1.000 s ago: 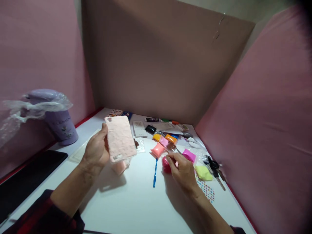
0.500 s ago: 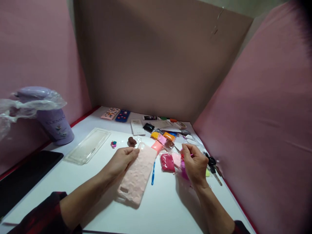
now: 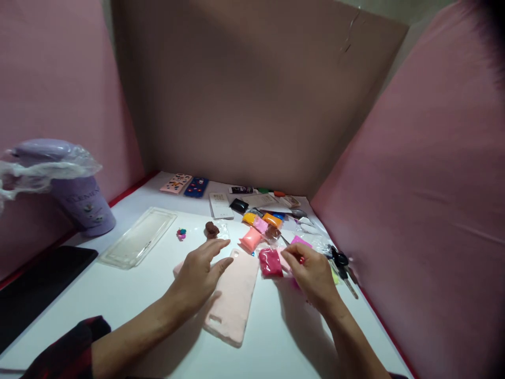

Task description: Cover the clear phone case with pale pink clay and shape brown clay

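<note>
A pale pink clay-covered phone case point(image 3: 233, 299) lies flat on the white table point(image 3: 130, 287) in front of me. My left hand point(image 3: 199, 276) rests on its left side with fingers stretched out, open. My right hand point(image 3: 310, 273) is to the right of the case, its fingertips pinched over a small packet among the clay bags; what it pinches is too small to name. A dark pink clay bag point(image 3: 270, 262) lies between the two hands.
Several coloured clay packets point(image 3: 262, 223) lie behind the hands. A clear phone case point(image 3: 139, 243) sits to the left, a brown clay lump point(image 3: 212, 228) and small clay bits point(image 3: 181, 233) near it. A lilac cup point(image 3: 81, 202) with plastic wrap stands far left. Keys point(image 3: 342, 266) lie at the right. Pink panels enclose the table.
My left hand lowered the pink case from the air onto the table and then opened flat on it. My right hand left the red clay and pinched at the packets.
</note>
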A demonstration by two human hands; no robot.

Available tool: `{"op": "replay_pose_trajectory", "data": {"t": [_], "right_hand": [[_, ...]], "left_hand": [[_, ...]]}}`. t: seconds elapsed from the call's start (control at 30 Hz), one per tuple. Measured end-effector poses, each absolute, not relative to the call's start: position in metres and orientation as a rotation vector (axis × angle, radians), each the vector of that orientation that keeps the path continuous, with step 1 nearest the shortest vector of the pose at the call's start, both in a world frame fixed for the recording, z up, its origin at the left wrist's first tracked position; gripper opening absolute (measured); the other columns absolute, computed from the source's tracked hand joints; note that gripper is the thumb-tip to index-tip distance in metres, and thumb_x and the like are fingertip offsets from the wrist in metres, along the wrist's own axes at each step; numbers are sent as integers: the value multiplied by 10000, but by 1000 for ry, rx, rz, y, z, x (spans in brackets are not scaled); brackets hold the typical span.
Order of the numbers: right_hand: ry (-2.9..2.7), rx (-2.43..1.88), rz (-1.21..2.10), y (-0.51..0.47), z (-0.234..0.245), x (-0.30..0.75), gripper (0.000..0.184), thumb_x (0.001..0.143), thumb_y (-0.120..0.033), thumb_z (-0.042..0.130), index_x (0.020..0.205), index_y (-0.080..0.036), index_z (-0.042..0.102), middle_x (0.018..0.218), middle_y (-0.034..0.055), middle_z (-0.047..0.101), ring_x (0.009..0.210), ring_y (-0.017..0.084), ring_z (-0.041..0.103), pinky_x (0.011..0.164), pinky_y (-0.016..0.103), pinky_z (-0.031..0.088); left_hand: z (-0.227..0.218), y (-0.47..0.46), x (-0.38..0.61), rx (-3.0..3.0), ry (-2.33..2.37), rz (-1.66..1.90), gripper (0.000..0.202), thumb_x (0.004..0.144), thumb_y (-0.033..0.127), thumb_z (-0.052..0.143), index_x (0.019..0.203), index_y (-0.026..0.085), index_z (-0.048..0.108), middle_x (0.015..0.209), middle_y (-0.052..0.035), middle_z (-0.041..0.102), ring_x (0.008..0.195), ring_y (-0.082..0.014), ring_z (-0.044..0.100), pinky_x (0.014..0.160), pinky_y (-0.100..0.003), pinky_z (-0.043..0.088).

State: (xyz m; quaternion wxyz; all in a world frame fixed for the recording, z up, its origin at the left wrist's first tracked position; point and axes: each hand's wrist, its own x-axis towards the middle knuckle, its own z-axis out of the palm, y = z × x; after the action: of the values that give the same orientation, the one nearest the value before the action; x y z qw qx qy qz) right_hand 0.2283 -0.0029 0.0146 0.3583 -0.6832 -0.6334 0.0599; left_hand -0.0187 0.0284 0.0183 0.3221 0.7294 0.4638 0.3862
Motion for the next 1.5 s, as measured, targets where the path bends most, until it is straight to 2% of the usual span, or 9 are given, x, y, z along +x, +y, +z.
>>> {"op": "replay_pose_trajectory", "data": {"t": [0.17,0.5,0.67,0.8,0.9,1.0,1.13,1.3,1.5], "right_hand": [[-1951,-1922,-12,-19,6,220,138,742,-89,570,659,-199,565,714,14,604,725,196,531,608,276,332],[-2111,-2019,-350,-23,-7,217,120,794,-128,577,688,-183,586,747,67,611,768,256,512,683,354,323],[-2098,-1865,-366,-21,-8,220,147,829,-123,503,693,-173,527,736,82,571,718,245,478,664,359,321],[-1884,-1623,-18,-17,3,209,205,910,-183,395,712,-196,443,686,32,521,631,186,451,583,296,325],[-1815,-1497,392,-11,11,191,144,883,-144,442,754,-205,459,698,-6,533,633,154,480,574,257,347],[-1808,-1458,575,-3,9,174,124,821,-112,510,738,-203,503,668,-22,551,624,146,503,569,246,358],[-1735,-1420,661,0,-7,164,127,777,-79,516,722,-192,536,677,-9,591,632,148,542,579,247,394],[-1702,-1395,677,-4,-15,167,122,778,-97,512,734,-194,573,694,-4,603,650,154,546,594,254,409],[-1628,-1400,748,-6,-14,166,120,805,-133,503,718,-194,559,651,-18,576,608,145,526,561,249,398]], "left_hand": [[20,28,-20,2081,1207,1030,276,853,282,516,1083,170,620,1085,-93,657,1013,-245,585,861,-413,476],[16,30,-21,2206,1197,1018,206,861,236,512,996,154,644,975,-85,661,968,-230,567,811,-389,468],[21,29,-19,2128,1179,1059,199,869,240,500,974,157,648,905,-65,665,802,-184,600,719,-325,475],[18,25,-13,2127,1129,991,222,880,207,462,990,165,650,868,-55,668,786,-173,609,729,-306,471],[8,22,-10,2214,1185,836,307,868,143,415,1113,141,600,962,-94,644,854,-199,595,766,-338,464],[0,20,-8,2290,1261,648,365,872,132,360,1187,119,545,956,-118,607,874,-234,567,767,-380,458],[2,16,-7,2393,1426,478,425,860,116,351,1264,117,485,953,-127,582,895,-275,530,774,-429,432],[6,18,-6,2344,1561,373,441,832,83,364,1256,133,475,930,-115,538,841,-253,535,704,-376,433],[7,35,-16,2242,1569,701,383,867,121,330,1197,186,513,952,-93,554,878,-226,566,733,-345,438]]}}
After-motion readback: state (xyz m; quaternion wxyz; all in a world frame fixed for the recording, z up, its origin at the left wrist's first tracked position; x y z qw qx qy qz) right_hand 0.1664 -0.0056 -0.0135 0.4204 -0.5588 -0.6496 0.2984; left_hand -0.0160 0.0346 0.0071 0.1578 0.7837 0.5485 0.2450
